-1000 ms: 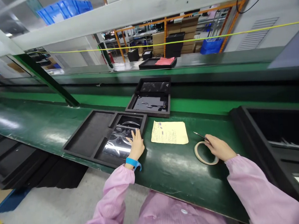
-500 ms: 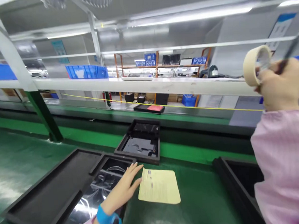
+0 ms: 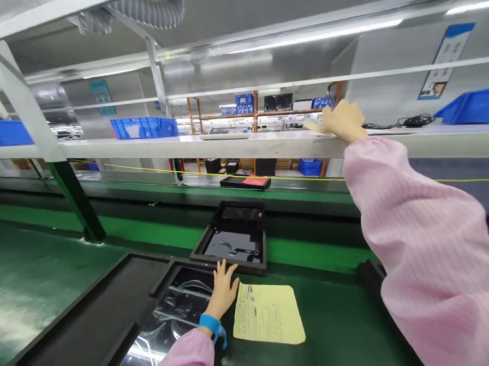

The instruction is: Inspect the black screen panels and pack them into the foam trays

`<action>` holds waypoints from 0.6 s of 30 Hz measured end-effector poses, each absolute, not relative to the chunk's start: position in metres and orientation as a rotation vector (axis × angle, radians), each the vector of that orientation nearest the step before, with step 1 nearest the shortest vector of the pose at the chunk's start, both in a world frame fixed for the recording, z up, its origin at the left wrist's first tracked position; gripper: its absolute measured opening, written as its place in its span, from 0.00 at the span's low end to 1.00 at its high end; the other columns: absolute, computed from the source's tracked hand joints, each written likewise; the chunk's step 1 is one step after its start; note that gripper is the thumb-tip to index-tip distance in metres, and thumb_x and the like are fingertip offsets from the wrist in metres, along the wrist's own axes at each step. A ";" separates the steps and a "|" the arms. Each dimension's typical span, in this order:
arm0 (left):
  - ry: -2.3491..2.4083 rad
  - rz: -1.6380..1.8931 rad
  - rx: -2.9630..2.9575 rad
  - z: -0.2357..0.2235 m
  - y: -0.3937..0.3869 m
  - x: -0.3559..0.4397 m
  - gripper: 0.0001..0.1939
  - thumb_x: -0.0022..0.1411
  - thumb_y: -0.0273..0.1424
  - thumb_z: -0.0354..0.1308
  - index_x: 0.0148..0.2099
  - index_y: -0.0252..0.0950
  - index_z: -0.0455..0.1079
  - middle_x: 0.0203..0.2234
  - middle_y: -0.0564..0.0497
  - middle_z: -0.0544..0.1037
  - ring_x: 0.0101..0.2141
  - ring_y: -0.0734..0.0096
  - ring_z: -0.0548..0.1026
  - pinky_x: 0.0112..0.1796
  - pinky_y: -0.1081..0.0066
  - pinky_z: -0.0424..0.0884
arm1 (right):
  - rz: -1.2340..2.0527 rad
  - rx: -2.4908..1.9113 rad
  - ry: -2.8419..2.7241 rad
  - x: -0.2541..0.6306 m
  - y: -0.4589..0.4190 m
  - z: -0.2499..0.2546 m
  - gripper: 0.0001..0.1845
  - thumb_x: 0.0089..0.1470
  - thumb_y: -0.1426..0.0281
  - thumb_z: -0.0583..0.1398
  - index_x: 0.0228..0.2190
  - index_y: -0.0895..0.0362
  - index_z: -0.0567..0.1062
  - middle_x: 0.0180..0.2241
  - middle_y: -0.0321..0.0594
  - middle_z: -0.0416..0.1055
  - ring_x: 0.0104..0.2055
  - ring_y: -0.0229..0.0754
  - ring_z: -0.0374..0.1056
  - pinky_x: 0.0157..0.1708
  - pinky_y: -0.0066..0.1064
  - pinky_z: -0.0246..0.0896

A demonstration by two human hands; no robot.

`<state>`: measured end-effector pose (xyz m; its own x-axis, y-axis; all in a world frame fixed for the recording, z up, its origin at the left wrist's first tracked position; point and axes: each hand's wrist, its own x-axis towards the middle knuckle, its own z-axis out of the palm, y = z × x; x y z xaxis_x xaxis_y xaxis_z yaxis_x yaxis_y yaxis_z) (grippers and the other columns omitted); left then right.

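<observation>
My left hand (image 3: 223,290), a blue band on its wrist, has its fingers spread. It is over the edge of a black foam tray (image 3: 99,316), close to the yellow sheet of paper (image 3: 270,313) with writing on it. Clear-wrapped parts with pale cables (image 3: 173,307) lie in that tray. My right hand (image 3: 345,121) is stretched out to the white shelf, fingers bent, with the roll of tape (image 3: 316,126) at its left side. A thin dark stick, perhaps a pen, rises above the fingers. The hand hides much of its grip.
A second black tray (image 3: 232,268) with a dark panel stands beyond my left hand. The white shelf (image 3: 267,147) crosses in front, carrying blue bins (image 3: 145,128) and a coiled black cable (image 3: 415,121). A green post (image 3: 75,197) stands left. Another black tray edge (image 3: 372,277) is under my right sleeve.
My right hand has moved left and forward over the shelf with the roll of tape, which was raised at the right before. My left hand has shifted slightly, staying beside the paper.
</observation>
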<state>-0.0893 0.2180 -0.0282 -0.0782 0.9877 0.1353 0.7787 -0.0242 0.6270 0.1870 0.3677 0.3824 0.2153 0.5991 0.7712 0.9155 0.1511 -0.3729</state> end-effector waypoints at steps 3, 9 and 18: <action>1.926 0.788 1.839 -0.035 0.218 -0.087 0.23 0.63 0.24 0.49 0.60 0.30 0.60 0.66 0.33 0.44 0.64 0.44 0.34 0.61 0.44 0.40 | -0.354 -1.413 -1.460 0.173 0.343 0.380 0.40 0.57 0.61 0.33 0.43 0.89 0.61 0.46 0.66 0.63 0.55 0.55 0.59 0.42 0.40 0.53; 1.955 0.810 1.789 -0.047 0.219 -0.085 0.28 0.60 0.29 0.58 0.61 0.37 0.58 0.65 0.42 0.50 0.64 0.46 0.46 0.59 0.39 0.44 | -0.122 -0.974 -1.749 0.156 0.252 0.292 0.26 0.60 0.60 0.47 0.48 0.67 0.69 0.22 0.29 0.65 0.24 0.24 0.62 0.31 0.23 0.53; 1.888 1.172 1.640 -0.024 0.215 -0.097 0.19 0.64 0.35 0.53 0.57 0.36 0.63 0.56 0.43 0.65 0.55 0.57 0.66 0.53 0.49 0.63 | 0.707 -1.134 -2.019 0.095 0.181 -0.009 0.22 0.60 0.68 0.47 0.49 0.63 0.71 0.21 0.38 0.68 0.21 0.37 0.66 0.23 0.30 0.65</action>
